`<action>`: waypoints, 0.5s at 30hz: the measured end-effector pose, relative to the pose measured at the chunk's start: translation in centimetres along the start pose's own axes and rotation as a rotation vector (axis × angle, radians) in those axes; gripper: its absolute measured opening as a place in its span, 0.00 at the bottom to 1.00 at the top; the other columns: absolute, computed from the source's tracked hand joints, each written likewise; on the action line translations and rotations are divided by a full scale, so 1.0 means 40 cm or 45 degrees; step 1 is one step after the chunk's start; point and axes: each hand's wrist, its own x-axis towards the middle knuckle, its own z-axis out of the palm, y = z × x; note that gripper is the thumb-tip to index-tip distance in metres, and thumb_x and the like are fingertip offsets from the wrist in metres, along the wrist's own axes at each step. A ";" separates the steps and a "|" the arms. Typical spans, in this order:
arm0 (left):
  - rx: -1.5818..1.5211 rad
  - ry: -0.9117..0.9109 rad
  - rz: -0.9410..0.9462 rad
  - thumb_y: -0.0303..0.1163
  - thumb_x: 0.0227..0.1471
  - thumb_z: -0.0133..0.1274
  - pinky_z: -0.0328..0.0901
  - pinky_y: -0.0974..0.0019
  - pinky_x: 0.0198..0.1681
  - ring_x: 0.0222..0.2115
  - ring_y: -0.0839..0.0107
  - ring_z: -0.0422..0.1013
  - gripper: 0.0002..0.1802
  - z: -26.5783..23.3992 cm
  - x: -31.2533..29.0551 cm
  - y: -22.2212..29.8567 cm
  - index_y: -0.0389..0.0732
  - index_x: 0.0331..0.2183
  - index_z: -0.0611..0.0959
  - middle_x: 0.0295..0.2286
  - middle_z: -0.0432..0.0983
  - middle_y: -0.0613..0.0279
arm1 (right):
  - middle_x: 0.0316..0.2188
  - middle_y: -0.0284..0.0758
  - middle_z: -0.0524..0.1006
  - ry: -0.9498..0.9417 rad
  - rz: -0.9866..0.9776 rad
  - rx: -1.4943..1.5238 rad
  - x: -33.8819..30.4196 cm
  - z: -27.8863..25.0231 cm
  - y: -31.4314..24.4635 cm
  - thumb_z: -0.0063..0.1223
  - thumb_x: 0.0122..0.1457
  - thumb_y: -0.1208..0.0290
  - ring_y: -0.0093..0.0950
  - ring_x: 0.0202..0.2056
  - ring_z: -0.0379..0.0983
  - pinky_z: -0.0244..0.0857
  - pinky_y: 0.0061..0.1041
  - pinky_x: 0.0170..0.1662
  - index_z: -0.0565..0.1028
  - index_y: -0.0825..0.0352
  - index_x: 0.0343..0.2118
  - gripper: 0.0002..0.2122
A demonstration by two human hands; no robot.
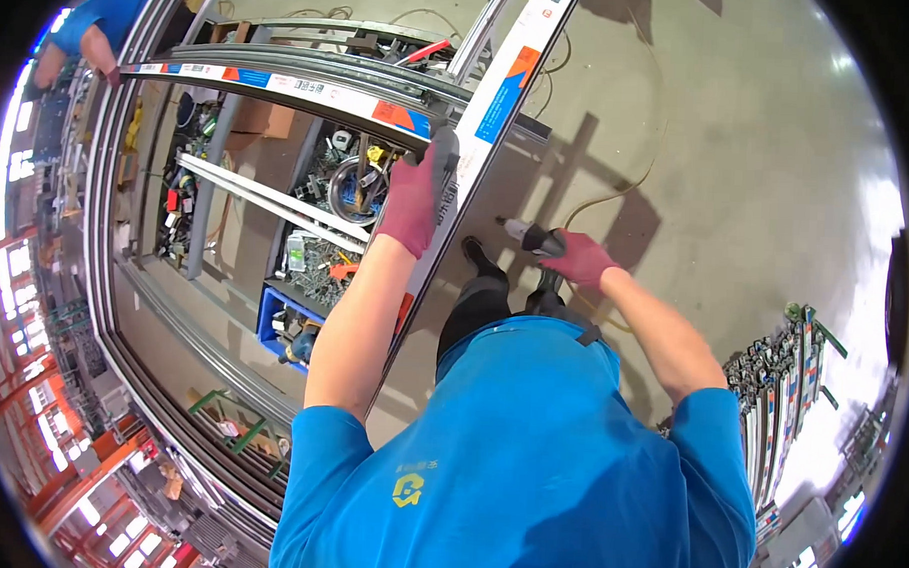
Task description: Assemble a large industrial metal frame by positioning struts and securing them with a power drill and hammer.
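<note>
My left hand [417, 198], in a maroon glove with dark grey fingers, is at the corner where two bars of a large metal frame [491, 105] meet. Its fingers bend over the bar, which carries white, blue and orange protective film. Lower and to the right, my right hand [578, 258], gloved the same way, grips a hand-held power tool [521, 232] with a pale body and a narrow dark tip. The tool's tip points left toward the frame bar and stays apart from it. Part of the tool's body is hidden by my fingers.
Below the frame stand trays of small metal parts [340, 270], a round bowl [358, 188] and a blue crate [273, 313]. A thin hose [618, 197] curves across the floor. Stacked profiles [786, 396] stand at right. Another person [98, 36] touches the frame's far left.
</note>
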 end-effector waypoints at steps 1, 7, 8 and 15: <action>-0.015 -0.013 -0.008 0.45 0.61 0.62 0.69 0.66 0.41 0.34 0.72 0.76 0.24 -0.020 0.008 -0.008 0.32 0.45 0.84 0.37 0.82 0.60 | 0.49 0.51 0.81 0.039 0.016 -0.066 0.032 0.048 -0.001 0.66 0.54 0.47 0.51 0.52 0.77 0.71 0.45 0.54 0.75 0.65 0.56 0.32; -0.172 -0.104 0.004 0.46 0.67 0.57 0.74 0.66 0.40 0.33 0.70 0.78 0.28 -0.278 0.090 -0.263 0.31 0.54 0.79 0.37 0.82 0.60 | 0.49 0.46 0.82 0.108 -0.196 0.005 0.179 0.257 -0.100 0.67 0.51 0.50 0.46 0.51 0.79 0.72 0.41 0.54 0.76 0.62 0.58 0.33; -0.163 0.035 -0.127 0.44 0.67 0.57 0.74 0.65 0.40 0.36 0.70 0.78 0.26 -0.330 0.104 -0.340 0.32 0.55 0.80 0.39 0.81 0.60 | 0.52 0.47 0.80 0.114 -0.249 0.007 0.203 0.295 -0.097 0.68 0.52 0.49 0.47 0.55 0.76 0.71 0.41 0.57 0.74 0.62 0.60 0.34; -0.641 -0.654 -0.715 0.44 0.73 0.45 0.69 0.62 0.56 0.53 0.71 0.73 0.22 -0.421 0.031 -0.657 0.52 0.63 0.77 0.53 0.79 0.59 | 0.61 0.43 0.75 -0.127 -0.436 -0.025 0.235 0.402 -0.206 0.56 0.65 0.57 0.45 0.60 0.72 0.68 0.39 0.61 0.75 0.61 0.61 0.23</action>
